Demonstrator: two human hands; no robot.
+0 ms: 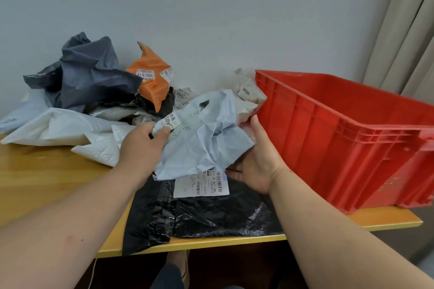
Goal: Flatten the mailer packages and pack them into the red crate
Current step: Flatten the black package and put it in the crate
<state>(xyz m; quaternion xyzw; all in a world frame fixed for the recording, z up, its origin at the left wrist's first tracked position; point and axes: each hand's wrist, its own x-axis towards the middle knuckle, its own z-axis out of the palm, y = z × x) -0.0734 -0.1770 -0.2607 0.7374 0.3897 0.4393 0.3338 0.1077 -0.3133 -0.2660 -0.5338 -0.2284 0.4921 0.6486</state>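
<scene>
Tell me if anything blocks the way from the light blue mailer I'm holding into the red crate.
Nothing visible does. The light blue mailer is held in the left hand and right hand, right beside the red crate, whose open top shows no cover.

the red crate (340, 148) runs off the right edge, so its far end and right handle are cut away, and its floor is hidden behind the near wall. the right hand (256, 159) has its fingertips tucked under the crumpled pale blue mailer (206, 138), out of sight. the left hand (143, 145) covers part of that mailer's label, and the print there is too creased to read fully. the black mailer (199, 213) lies partly beneath the blue one, its top edge hidden; the small print on its white label (202, 183) is too fine to make out. the counter (47, 171) is cut off at left.
</scene>
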